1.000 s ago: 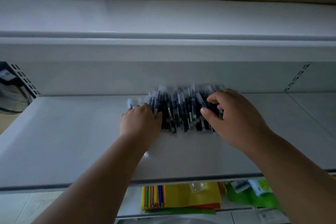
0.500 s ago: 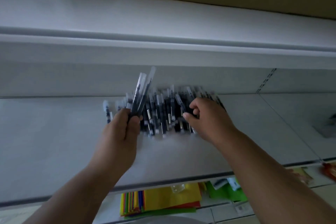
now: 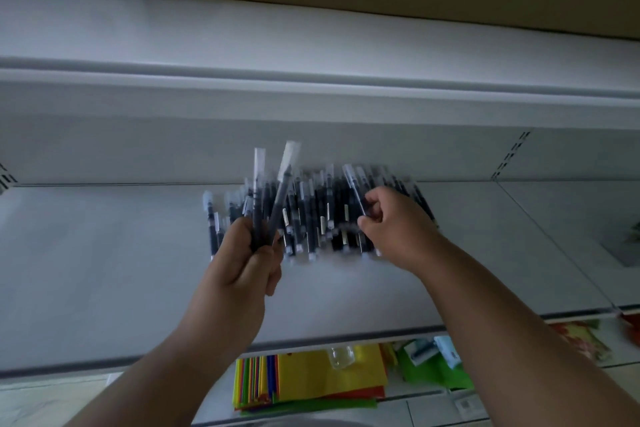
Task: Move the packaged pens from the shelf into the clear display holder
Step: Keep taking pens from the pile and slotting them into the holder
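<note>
The left hand [image 3: 247, 260] is clenched around two dark pens in clear plastic sleeves [image 3: 273, 198], which it holds upright with their clear tops fanned apart above the pile. The right hand [image 3: 394, 225] pinches the lower end of another sleeved pen [image 3: 356, 191] at the right of the heap of dark packaged pens [image 3: 318, 215], which lies towards the back of the white metal shelf [image 3: 104, 270]. The clear display holder cannot be made out with any certainty.

The step in hand looks to be gathering a bundle. To do it well, the right hand should lift its pen free along its length, so that the slippery sleeves beside it are not dragged out. It should then be laid parallel to the two in the left hand, tops level, since a fanned bundle would likely catch on a holder's rim. A small handful seems safer than a large one.
</note>
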The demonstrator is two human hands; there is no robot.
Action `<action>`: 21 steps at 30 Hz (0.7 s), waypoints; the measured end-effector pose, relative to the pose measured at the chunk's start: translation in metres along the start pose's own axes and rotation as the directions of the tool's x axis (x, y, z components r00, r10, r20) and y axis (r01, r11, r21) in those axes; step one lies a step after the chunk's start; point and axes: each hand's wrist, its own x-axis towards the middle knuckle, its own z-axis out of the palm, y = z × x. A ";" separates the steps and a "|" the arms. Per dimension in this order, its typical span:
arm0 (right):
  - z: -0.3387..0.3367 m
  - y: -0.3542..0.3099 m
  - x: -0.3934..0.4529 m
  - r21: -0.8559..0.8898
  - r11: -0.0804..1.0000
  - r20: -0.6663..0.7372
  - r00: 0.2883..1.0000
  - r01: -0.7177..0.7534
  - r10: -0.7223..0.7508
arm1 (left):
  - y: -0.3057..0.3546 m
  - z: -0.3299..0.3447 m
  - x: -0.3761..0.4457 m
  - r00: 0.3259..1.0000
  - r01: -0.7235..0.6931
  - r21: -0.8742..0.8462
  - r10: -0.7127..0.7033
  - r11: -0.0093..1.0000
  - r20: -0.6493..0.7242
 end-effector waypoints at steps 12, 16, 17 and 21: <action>-0.095 0.084 -0.125 0.519 0.855 -0.192 0.974 -0.006 0.124 | -0.002 0.140 -0.023 0.970 0.210 0.038 -0.213 0.977 0.115; -0.145 0.144 -0.178 0.473 0.881 -0.291 0.945 0.004 0.152 | -0.001 0.227 -0.048 0.959 0.233 0.004 -0.231 0.972 0.161; -0.160 0.162 -0.192 0.430 0.903 -0.314 0.939 0.008 0.141 | -0.001 0.251 -0.056 0.959 0.233 -0.026 -0.226 0.972 0.171; -0.219 0.229 -0.242 0.339 0.940 -0.435 0.890 0.025 0.134 | 0.001 0.343 -0.081 0.942 0.278 -0.040 -0.265 0.960 0.207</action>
